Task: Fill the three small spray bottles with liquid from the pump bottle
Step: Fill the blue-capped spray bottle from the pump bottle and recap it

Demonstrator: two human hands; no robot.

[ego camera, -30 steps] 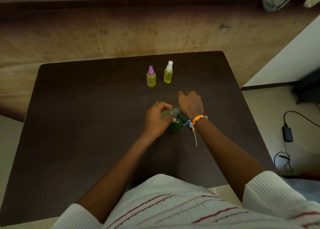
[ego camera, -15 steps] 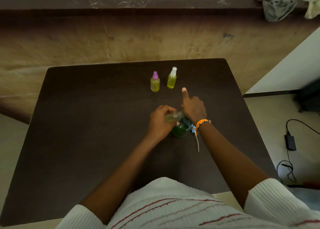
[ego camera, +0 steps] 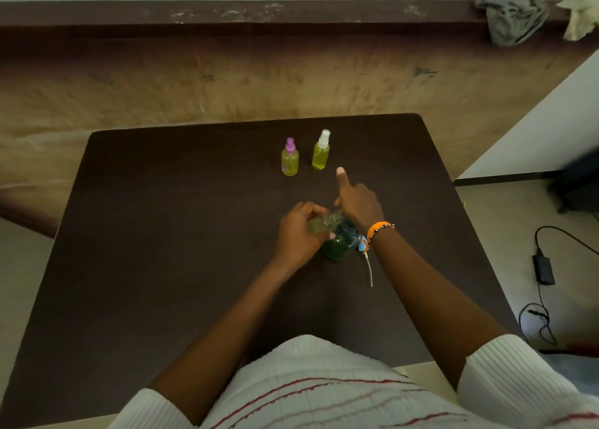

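The right hand [ego camera: 358,206] covers the pump bottle's [ego camera: 337,247] top, so its head cannot be seen. The left hand's [ego camera: 296,232] grip hides most of the small spray bottle [ego camera: 319,226]. The counter's [ego camera: 162,234] near corners are cut off.

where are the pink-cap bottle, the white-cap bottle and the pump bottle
pink-cap bottle [ego camera: 289,162], head view, on its yellow body
white-cap bottle [ego camera: 320,157], head view, on its yellow body
pump bottle [ego camera: 337,248], head view, on its green lower body
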